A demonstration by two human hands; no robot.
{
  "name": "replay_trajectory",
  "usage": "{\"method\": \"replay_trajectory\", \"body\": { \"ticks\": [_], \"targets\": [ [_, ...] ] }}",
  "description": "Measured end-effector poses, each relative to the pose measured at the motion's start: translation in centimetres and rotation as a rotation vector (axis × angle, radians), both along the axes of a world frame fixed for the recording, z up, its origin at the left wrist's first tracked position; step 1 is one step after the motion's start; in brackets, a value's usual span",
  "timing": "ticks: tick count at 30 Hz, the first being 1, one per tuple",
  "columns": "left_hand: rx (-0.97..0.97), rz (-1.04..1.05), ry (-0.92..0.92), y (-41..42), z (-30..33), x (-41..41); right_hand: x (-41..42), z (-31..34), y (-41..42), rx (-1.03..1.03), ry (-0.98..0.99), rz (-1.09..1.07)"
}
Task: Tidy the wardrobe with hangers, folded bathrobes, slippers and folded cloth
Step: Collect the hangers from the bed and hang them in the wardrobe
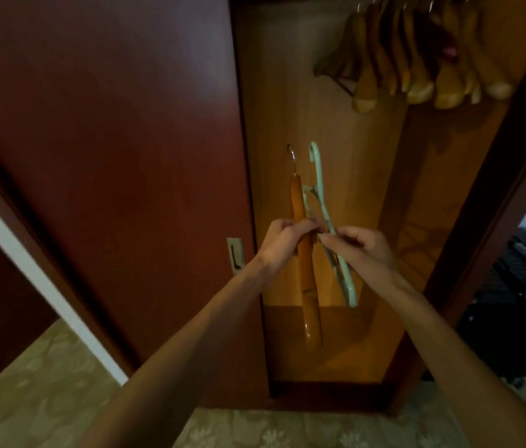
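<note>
Door (109, 140) of wardrobe, dark red, at left. Left hand (282, 244) curled round wooden hanger (303, 270), held upright before open compartment. Right hand (360, 250) pinching pale green hanger (320, 185) just beside. Wooden hangers (417, 59) on rail, upper right.

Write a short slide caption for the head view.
Left hand holds wooden hanger, right hand pinches green hanger.
</note>
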State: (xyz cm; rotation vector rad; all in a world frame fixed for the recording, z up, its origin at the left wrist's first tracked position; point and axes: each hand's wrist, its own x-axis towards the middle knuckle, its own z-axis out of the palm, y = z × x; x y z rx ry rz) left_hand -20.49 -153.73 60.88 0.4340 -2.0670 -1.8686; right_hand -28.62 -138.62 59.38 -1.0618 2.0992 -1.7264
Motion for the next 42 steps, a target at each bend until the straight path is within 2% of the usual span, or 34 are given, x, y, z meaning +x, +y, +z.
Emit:
{"method": "replay_trajectory", "body": {
  "ticks": [10, 17, 22, 29, 37, 42],
  "targets": [
    [0.003, 0.066, 0.17, -9.8, 11.1, -12.4, -12.1, 11.0, -10.2, -0.131, 0.114, 0.025],
    [-0.215, 0.075, 0.23, -12.8, 17.7, -19.2, -19.8, 17.8, -13.7, -0.132, 0.261, -0.046],
    [-0.276, 0.079, 0.228, -14.0, 20.3, -23.5, -24.0, 21.3, -15.9, -0.1, 0.278, -0.102],
    [-0.241, 0.066, 0.231, -16.9, 23.4, -28.6, -28.2, 25.6, -18.4, -0.098, 0.266, -0.172],
    [-0.238, 0.026, 0.288, -18.2, 26.5, -32.7, -31.5, 28.4, -20.1, -0.039, 0.233, -0.221],
    [-0.281, -0.045, 0.237, -18.6, 28.0, -34.8, -34.2, 28.8, -20.5, 0.031, 0.207, -0.291]
  ]
}}
